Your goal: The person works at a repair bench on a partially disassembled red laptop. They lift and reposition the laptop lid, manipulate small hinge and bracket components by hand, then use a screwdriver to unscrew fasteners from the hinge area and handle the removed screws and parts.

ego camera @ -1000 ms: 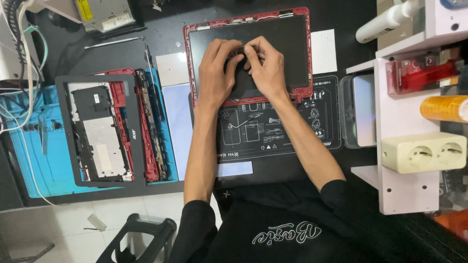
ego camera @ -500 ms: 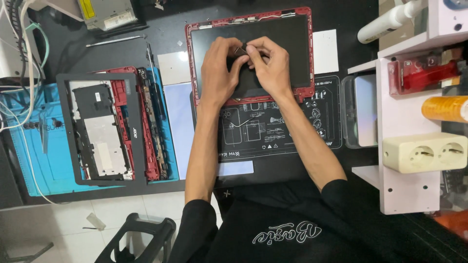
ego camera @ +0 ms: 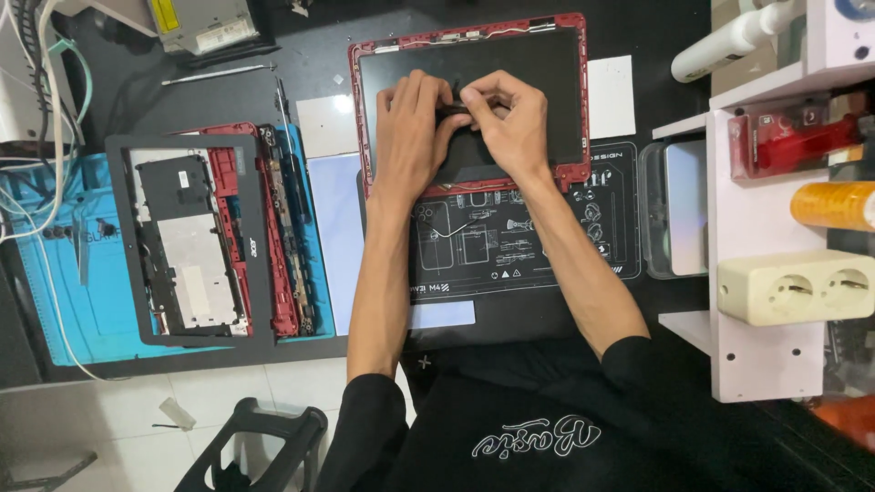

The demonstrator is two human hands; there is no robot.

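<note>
There is just one view, from a camera on the person's head, looking almost straight down over the chest and both forearms onto the black work mat (ego camera: 547,264). It sits close enough that the left hand (ego camera: 412,137) and right hand (ego camera: 515,128) fill the upper middle (the person's own lap crowds the bottom edge). With no second view, nothing is shared.

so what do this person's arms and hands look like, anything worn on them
Both hands, the left hand and the right hand, are bare: no gloves, and no rings or watch that I can make out. The forearms are uncovered too. Black sleeves are pushed up to about the elbows, part of a black top with pale script lettering across the chest.
</note>
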